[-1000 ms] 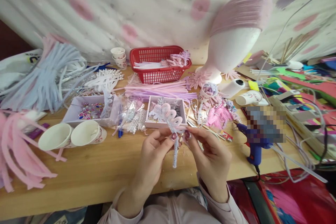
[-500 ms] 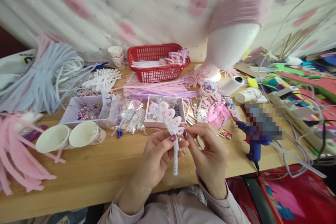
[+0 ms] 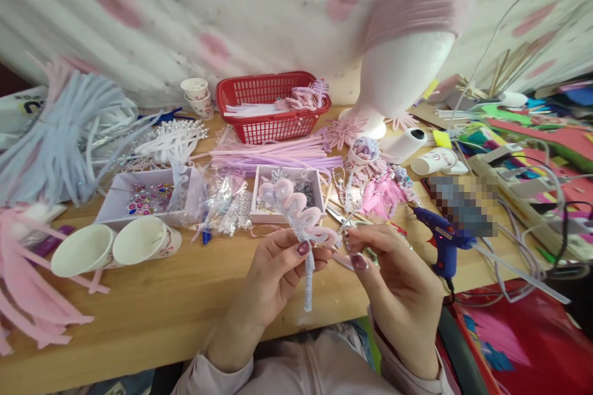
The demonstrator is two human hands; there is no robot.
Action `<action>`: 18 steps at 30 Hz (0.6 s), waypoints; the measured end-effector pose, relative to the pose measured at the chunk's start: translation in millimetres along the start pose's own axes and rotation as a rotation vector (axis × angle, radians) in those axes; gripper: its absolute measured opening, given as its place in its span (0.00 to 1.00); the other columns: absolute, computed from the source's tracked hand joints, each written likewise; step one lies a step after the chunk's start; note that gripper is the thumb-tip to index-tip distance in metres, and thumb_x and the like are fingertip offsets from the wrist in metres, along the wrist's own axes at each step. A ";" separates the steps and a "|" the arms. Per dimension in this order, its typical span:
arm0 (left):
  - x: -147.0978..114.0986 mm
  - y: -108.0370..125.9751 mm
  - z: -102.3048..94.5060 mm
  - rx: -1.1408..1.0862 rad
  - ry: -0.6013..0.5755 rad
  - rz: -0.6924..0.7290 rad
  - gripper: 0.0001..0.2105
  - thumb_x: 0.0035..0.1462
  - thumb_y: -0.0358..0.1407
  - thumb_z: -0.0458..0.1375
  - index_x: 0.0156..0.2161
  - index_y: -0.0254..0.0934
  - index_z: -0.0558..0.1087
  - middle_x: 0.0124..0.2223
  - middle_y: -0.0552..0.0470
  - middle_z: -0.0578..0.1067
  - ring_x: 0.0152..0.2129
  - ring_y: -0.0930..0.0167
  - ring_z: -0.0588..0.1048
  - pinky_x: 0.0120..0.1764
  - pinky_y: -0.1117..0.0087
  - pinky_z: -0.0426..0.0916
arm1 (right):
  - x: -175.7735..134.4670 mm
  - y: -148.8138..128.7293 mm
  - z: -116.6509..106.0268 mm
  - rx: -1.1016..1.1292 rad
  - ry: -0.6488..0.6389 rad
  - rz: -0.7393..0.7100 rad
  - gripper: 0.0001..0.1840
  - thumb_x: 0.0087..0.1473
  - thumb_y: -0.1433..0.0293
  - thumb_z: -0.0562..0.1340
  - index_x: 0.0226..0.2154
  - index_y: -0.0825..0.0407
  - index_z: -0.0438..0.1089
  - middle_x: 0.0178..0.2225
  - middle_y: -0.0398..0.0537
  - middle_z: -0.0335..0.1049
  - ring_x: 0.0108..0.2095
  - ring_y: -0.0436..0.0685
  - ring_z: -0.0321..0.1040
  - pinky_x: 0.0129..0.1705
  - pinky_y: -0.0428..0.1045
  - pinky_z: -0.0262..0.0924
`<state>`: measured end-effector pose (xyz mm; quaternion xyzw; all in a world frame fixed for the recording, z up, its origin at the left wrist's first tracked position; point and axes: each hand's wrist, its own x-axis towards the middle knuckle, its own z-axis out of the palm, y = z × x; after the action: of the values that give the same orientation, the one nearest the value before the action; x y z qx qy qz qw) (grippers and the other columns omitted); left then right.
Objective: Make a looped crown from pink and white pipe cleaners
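Observation:
My left hand (image 3: 271, 278) pinches a pipe-cleaner flower spray (image 3: 296, 207) between thumb and fingers. The spray has pale pink and white loops along one side, and its pale blue wrapped stem (image 3: 309, 284) hangs below my fingers. My right hand (image 3: 401, 287) is just right of the lowest loop, thumb and forefinger pinched together. A small, thin, silvery bit shows at those fingertips, too small to name. Behind the spray sits a white box (image 3: 273, 218) of beads and silvery pieces. Scissors (image 3: 337, 216) lie beyond my right fingertips.
A blue glue gun (image 3: 445, 237) with its cord lies to the right, near a blurred-out object. Paper cups (image 3: 83, 253) stand at the left. Farther back are a red basket (image 3: 273, 126), pink and lilac pipe cleaners (image 3: 278, 154) and a white mannequin head (image 3: 398, 74).
My right hand has moved right, away from the stem, and its fingertips now pinch beside the lowest loop. My left hand keeps its hold on the spray. The whole view has shifted slightly.

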<state>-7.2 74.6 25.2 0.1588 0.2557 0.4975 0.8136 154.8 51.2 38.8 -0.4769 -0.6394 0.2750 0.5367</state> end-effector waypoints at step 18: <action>-4.8 -0.2 3.0 0.101 0.152 0.008 0.10 0.39 0.35 0.77 0.27 0.34 0.83 0.23 0.52 0.82 0.18 0.78 0.78 0.23 0.84 0.74 | 14.4 -1.5 7.7 0.416 -0.114 0.389 0.05 0.61 0.67 0.67 0.34 0.41 0.80 0.29 0.35 0.76 0.29 0.44 0.68 0.31 0.39 0.62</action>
<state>-7.1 70.2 28.8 0.1623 0.3408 0.4979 0.7808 147.4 64.9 44.1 -0.4539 -0.4950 0.5244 0.5234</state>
